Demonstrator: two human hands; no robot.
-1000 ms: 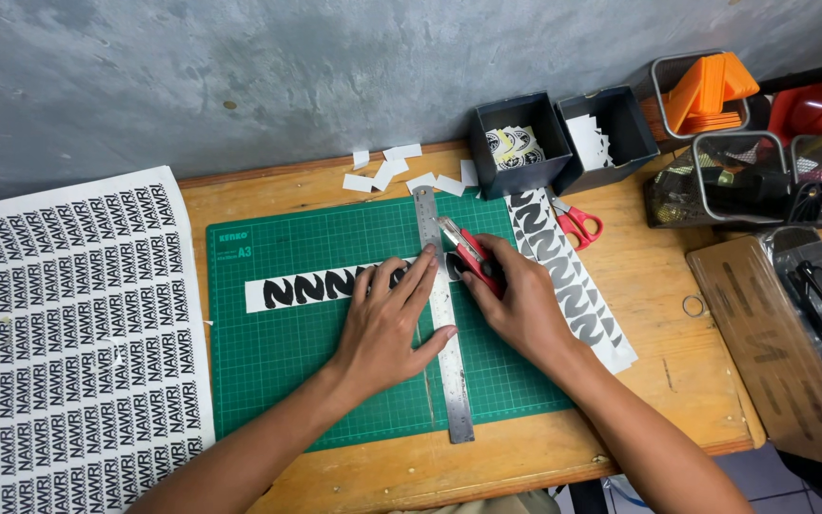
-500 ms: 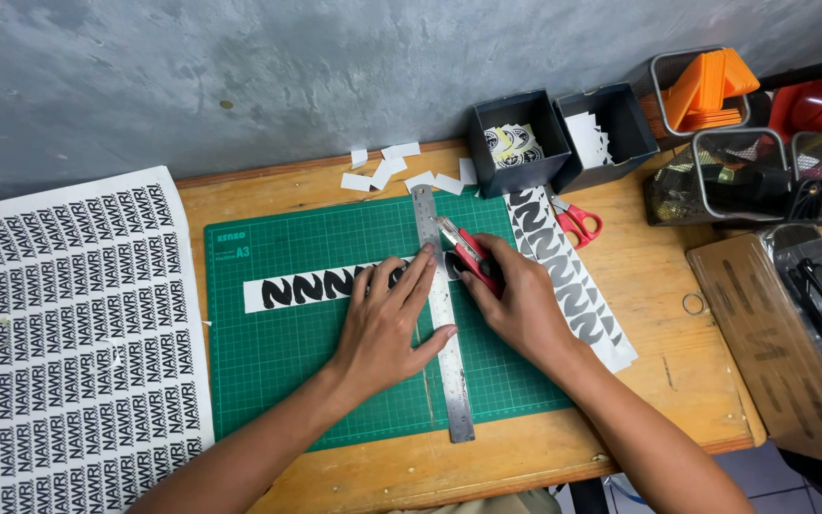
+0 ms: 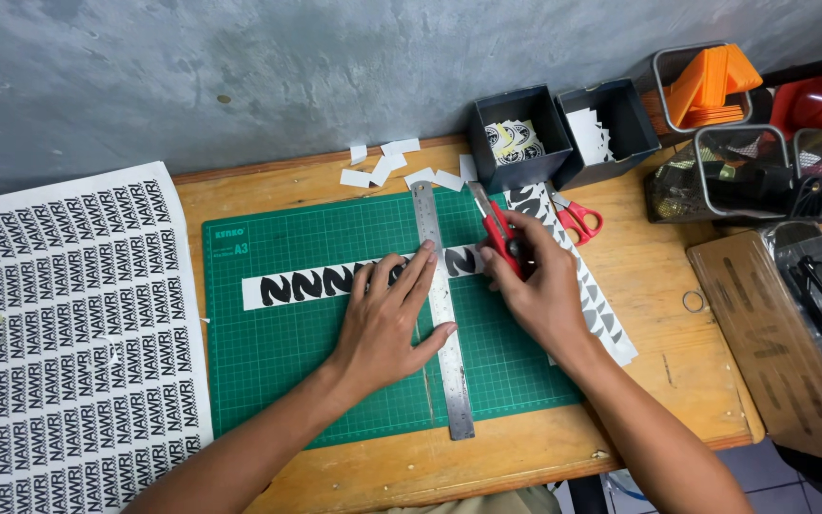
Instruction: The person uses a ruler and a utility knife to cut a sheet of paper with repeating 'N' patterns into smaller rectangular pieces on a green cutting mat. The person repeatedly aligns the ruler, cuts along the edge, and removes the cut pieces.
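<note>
A green cutting mat (image 3: 287, 333) lies on a wooden table (image 3: 677, 362). Across it runs a white paper strip (image 3: 306, 283) printed with black shapes. A steel ruler (image 3: 447, 333) lies over the strip, running near to far. My left hand (image 3: 392, 319) presses flat on the ruler and strip, fingers spread. My right hand (image 3: 535, 281) grips a red utility knife (image 3: 499, 233), its blade at the ruler's right edge on the strip.
A large printed sticker sheet (image 3: 59, 333) lies at left. Another printed strip (image 3: 601, 314) and red scissors (image 3: 577, 221) lie right of the mat. White paper offcuts (image 3: 382, 167), two dark boxes (image 3: 520, 138), wire mesh holders (image 3: 734, 167) and a cardboard box (image 3: 782, 333) stand around.
Both hands and the knife have hardly moved; the knife stays against the ruler's edge at the strip.
</note>
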